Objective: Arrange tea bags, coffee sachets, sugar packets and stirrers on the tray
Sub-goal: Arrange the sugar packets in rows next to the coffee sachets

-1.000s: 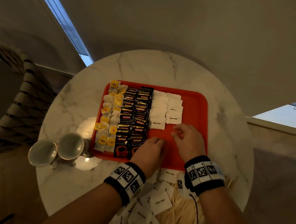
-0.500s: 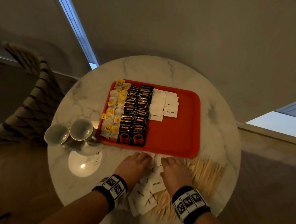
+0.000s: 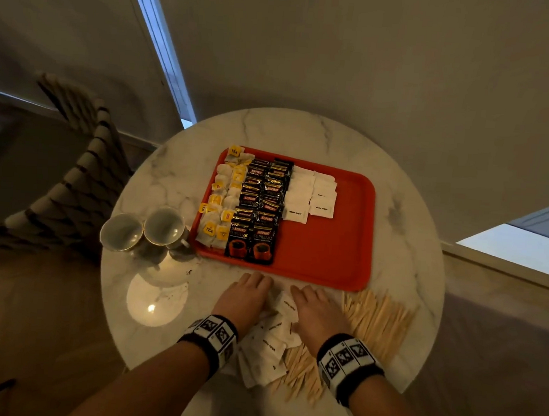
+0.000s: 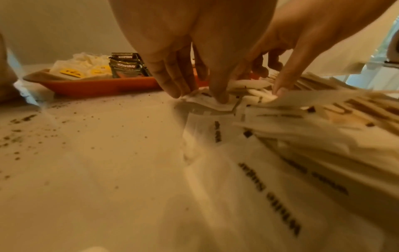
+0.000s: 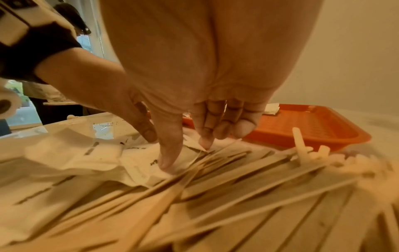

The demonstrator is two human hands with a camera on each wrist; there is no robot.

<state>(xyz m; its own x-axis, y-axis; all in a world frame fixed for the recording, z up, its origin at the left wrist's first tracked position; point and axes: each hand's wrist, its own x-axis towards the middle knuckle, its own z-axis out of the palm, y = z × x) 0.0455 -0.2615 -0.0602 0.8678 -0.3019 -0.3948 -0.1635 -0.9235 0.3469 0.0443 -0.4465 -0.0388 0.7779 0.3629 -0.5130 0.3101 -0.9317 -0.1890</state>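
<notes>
Chair [image 3: 72,193]: woven, striped, at the left edge of the head view, beside the round marble table [image 3: 408,266].
Cups [image 3: 141,231]: two pale cups side by side at left of centre, touching the left rim of the tray.
Tray [image 3: 345,245]: orange, in the middle of the frame, its right half bare.
Tea bags [image 3: 223,201]: two columns with yellow tags along the tray's left side.
Coffee sachets [image 3: 261,213]: two dark columns just right of the tea bags.
Sugar packets on tray [image 3: 311,194]: white, two short columns in the tray's upper middle.
Loose sugar packets [image 3: 270,344]: a scattered pile on the table below the tray, between the wrists.
Left hand [image 3: 244,298]: lower centre, fingers pointing down, fingertips pressing one white packet [image 4: 212,103] flat; nothing clasped.
Right hand [image 3: 316,311]: just right of the left, thumb and a fingertip touching a packet edge [image 5: 151,163]; whether it pinches it I cannot tell.
Stirrers [image 3: 376,315]: pale wooden sticks fanned over the table at lower right, partly under the packets.
</notes>
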